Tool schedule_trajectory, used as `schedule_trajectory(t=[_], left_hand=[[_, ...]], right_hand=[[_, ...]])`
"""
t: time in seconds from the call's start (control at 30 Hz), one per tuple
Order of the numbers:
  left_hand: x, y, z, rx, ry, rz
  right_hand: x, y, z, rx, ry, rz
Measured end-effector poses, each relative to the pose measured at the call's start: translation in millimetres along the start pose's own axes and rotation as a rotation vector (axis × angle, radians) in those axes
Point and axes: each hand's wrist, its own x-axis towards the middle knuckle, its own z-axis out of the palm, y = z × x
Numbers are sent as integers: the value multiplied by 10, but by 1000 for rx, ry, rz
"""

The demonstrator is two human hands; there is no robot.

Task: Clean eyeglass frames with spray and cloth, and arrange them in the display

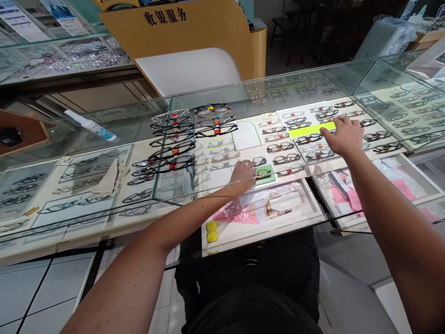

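My left hand (243, 174) reaches into the glass display case, its fingers loosely bent and nothing visible in them. Just beyond its fingertips lies a pair of dark-framed eyeglasses (259, 161). A green card (271, 173) with another pair on it lies beside the hand. Over the case's right part is my right hand (346, 135), thumb apart from the fingers, holding nothing I can see. It is near a yellow-green strip (308, 129) and rows of eyeglasses (319, 154). Whether its fingertips touch the display is hidden.
Dark eyeglasses with red tags (175, 151) stand in two columns left of my left hand. A white bottle (91, 126) and a beige cloth (110, 178) are farther left. Open drawers (239, 236) hold pink papers and plastic bags. A white chair (191, 69) stands behind the glass case.
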Motion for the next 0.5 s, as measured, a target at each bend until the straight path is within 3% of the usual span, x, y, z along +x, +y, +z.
schedule_trajectory(t=[0.23,0.37,0.5], left_hand=[[-78,134,-269,-111,-70,-47],[-417,402,-581,-280,-272,45],[-845,713,-1106,-641,-509,175]], right_hand=[[6,8,10,0,13,5],[-5,-8,-6,12,8,4],[-10,-18,-12,23,0,15]])
